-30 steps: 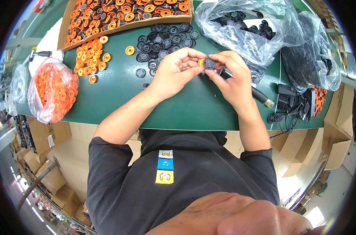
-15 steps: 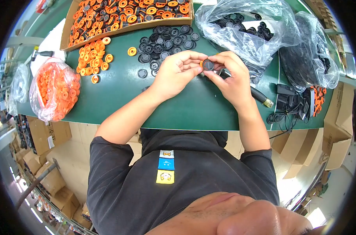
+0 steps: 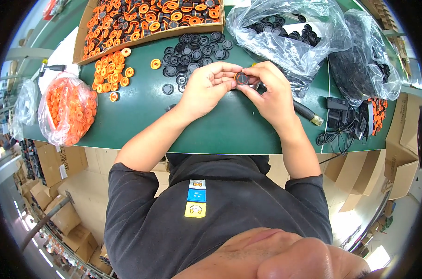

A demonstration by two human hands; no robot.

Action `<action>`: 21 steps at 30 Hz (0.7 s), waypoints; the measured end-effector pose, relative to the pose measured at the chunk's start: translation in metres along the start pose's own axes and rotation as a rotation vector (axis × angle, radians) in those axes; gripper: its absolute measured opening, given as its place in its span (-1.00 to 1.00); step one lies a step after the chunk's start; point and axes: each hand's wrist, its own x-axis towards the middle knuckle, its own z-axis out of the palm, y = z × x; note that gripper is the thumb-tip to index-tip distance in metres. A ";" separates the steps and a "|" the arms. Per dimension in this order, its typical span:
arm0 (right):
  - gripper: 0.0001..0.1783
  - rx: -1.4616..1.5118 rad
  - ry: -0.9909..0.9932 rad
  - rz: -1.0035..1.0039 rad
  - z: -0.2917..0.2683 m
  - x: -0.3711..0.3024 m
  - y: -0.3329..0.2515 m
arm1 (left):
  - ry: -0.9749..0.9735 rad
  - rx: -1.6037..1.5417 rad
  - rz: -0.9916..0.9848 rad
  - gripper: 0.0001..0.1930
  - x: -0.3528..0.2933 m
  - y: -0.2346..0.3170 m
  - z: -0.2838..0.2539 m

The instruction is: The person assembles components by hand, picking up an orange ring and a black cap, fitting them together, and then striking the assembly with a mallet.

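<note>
Both hands (image 3: 202, 92) (image 3: 272, 90) angle inward, pinching one black-and-orange disc (image 3: 242, 79) between their fingertips (image 3: 229, 85).

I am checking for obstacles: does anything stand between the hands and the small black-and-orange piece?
Nothing visible does: the left hand and the right hand both hold the black-and-orange piece directly. The loose black discs lie beyond the left hand.

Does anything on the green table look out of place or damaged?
One orange disc lies apart from the orange pile, beside the black discs; it looks slightly odd because similar discs are grouped together. No damage is clear, though the held piece is partly hidden.
</note>
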 end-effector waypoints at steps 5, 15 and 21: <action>-0.66 -0.023 -0.010 0.009 0.001 -0.001 -0.001 | 0.017 0.006 0.020 -0.66 -0.003 0.002 0.002; -0.65 0.012 -0.062 0.025 -0.004 0.000 -0.005 | 0.042 0.017 -0.013 -0.66 -0.004 0.008 0.005; -0.65 0.024 -0.071 0.031 -0.003 -0.002 -0.004 | 0.039 0.050 -0.048 -0.66 -0.004 0.011 0.004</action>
